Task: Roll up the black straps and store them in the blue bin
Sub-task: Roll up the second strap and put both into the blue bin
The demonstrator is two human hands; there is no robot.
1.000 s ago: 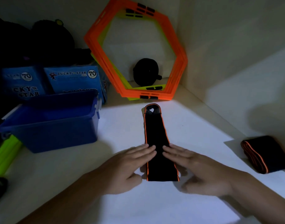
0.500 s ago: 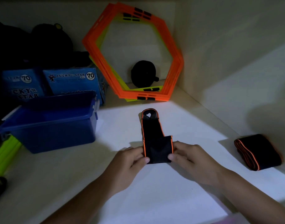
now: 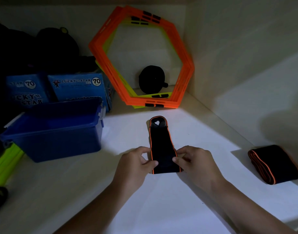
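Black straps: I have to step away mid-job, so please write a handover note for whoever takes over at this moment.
Hands: left hand and right hand each pinch a side of the near end of the black strap.
Things: that strap's near end is turned over into a first fold, and the rest lies flat on the white surface, pointing away. The second strap sits bundled at the right. The blue bin stands open at the left, with no strap visible inside.
Done: one strap bundled, the roll begun on the other.
Left: finish rolling, then put both straps in the bin.
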